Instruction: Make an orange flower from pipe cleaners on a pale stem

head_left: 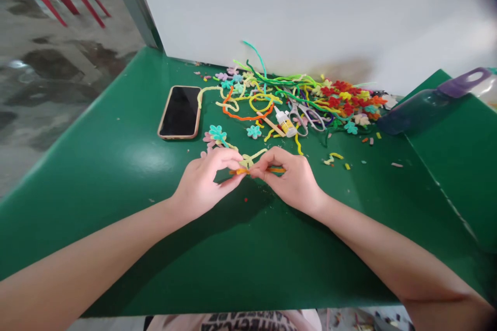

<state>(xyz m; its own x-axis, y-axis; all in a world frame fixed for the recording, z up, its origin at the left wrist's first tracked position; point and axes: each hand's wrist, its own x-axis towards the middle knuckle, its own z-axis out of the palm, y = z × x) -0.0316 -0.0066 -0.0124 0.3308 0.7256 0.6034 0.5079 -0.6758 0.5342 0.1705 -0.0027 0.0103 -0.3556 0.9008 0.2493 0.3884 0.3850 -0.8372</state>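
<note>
Near the middle of the green table (132, 181), orange fuzzy stem (277, 170) is in my grip, its long axis running from nine to three o'clock. My left hand (200, 182) pinches it toward the nine o'clock end, thumb against finger; my right hand (297, 181) pinches it just beside, and a tail shows past these fingers toward three o'clock. Neither hand is nearer, as both touch it. At twelve o'clock from the fingertips is a pale yellow stem (259, 153); whether it touches the orange one, I cannot surely tell.
</note>
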